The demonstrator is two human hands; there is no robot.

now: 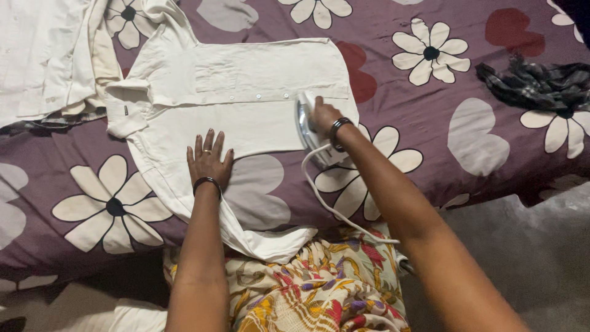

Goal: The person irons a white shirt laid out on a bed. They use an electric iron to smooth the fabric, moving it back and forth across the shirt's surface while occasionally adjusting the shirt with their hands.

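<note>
place: probably a home bedroom | evidence: flowered purple bedsheet (430, 110), white shirt (246, 98) under iron (307, 126), clothes pile (43, 55)

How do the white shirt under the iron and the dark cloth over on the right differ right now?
The white shirt is spread flat; the dark cloth lies crumpled. The shirt is plain white with buttons; the cloth is dark and checked. The left hand presses the shirt while the right hand holds the iron at its edge; nothing touches the cloth. Both lie on the purple flowered bedspread.
</note>
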